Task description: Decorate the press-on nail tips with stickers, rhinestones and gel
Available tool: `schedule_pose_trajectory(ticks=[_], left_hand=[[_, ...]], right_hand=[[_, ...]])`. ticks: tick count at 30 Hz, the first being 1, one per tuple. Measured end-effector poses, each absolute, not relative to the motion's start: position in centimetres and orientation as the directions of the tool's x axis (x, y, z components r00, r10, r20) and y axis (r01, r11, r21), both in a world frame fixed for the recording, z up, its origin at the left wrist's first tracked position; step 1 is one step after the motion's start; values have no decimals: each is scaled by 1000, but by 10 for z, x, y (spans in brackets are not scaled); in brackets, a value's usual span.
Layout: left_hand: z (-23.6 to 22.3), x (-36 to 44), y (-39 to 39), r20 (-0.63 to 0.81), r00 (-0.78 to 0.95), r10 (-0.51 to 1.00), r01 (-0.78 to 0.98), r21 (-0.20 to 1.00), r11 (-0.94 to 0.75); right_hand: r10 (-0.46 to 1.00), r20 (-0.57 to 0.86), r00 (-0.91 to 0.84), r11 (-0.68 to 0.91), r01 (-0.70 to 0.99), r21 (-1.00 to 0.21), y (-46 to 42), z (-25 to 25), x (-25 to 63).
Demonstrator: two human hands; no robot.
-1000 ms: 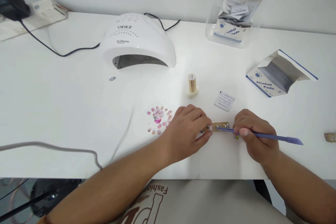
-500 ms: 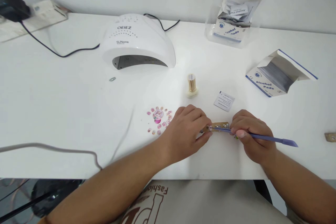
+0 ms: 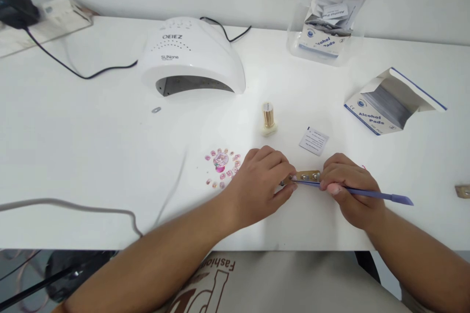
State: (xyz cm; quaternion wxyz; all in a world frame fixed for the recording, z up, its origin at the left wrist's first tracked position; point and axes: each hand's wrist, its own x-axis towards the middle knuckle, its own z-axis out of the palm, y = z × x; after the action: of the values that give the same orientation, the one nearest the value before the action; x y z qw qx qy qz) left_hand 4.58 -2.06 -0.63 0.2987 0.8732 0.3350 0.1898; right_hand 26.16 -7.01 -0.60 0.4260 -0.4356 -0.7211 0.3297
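Observation:
My left hand lies over a narrow gold strip with round silvery studs, its thumb and forefinger closed about the strip's left end. A tiny pale piece shows at those fingertips; its kind is too small to tell. My right hand grips a purple cuticle pusher. The tool's thin end reaches left to the pale piece, and its broad slanted end sticks out to the right. Left of my left hand lie several small pink decorated pieces around a larger round one.
A white nail lamp stands at the back left, its black cord near a power strip. A gold-capped bottle and a flat sachet lie ahead of my hands. Two opened alcohol pad boxes stand right. A grey cable crosses the left side.
My right hand has shifted slightly left with the cuticle pusher, whose tip has dipped a little at the pale piece. A greenish bit by the right fingers is now hidden. My left hand stays put.

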Motion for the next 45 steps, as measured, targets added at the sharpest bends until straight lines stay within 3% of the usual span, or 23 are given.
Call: schedule_pose_trajectory(ticks=[12, 18, 26, 36, 45], left_hand=[[0, 46, -19, 93, 704, 704, 482, 666, -570], [0, 47, -19, 101, 705, 702, 482, 658, -579], [0, 48, -19, 103, 708, 699, 490, 641, -591], [-2, 48, -21, 115, 701, 704, 492, 637, -593], [-2, 43, -22, 135, 708, 693, 469, 644, -605]], right_hand=[[901, 390, -191, 434, 372, -820, -72, -3, 268], [772, 538, -339, 630, 522, -576, -73, 9, 256], [731, 555, -396, 664, 599, -447, -74, 15, 238], [652, 565, -506, 670, 733, -116, -82, 14, 224], [620, 670, -407, 661, 731, -168, -79, 30, 262]])
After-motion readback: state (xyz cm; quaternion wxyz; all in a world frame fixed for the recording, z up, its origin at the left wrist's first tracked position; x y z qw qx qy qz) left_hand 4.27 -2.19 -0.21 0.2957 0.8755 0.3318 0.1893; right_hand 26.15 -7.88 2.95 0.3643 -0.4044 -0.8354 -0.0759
